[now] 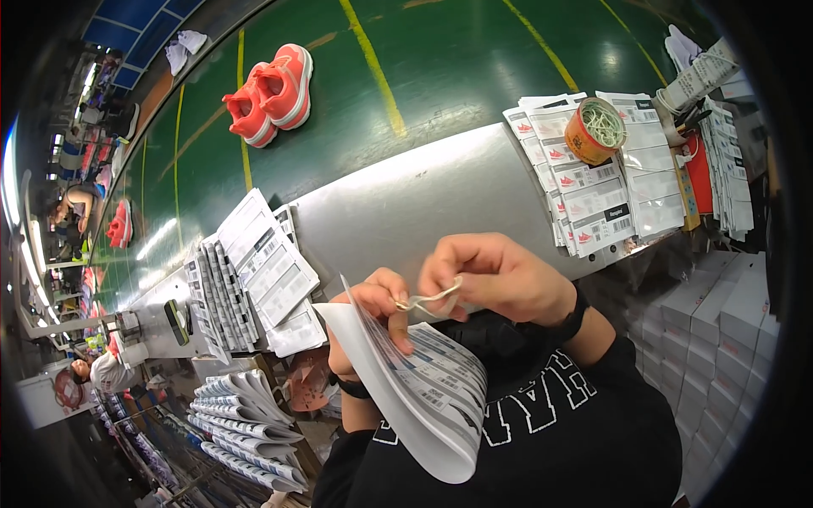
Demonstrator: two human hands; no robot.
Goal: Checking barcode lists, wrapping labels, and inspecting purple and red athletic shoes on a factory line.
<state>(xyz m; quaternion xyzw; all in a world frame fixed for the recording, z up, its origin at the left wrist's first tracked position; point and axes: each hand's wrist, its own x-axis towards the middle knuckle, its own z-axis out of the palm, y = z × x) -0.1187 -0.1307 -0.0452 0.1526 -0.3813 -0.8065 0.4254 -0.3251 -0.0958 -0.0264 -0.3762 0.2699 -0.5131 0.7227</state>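
My left hand (377, 306) is closed on a curved bundle of printed label sheets (423, 372), which hangs in front of my chest. A pale rubber band (430, 298) stretches, slightly twisted, from the fingertips of my left hand to my right hand. My right hand (500, 279) pinches the band's other end between thumb and fingers, just right of the sheets. An orange tub (584, 144) full of similar pale bands stands on label sheets (584, 199) at the right of the metal table (381, 203).
Coral shoes (284, 93) stand on the green conveyor (440, 59) beyond the table. Label stacks (271, 271) and a phone (177, 322) lie at the left. Folded bundles (241, 423) are piled lower left, white boxes (711, 330) lower right. Another person (110, 372) is far left.
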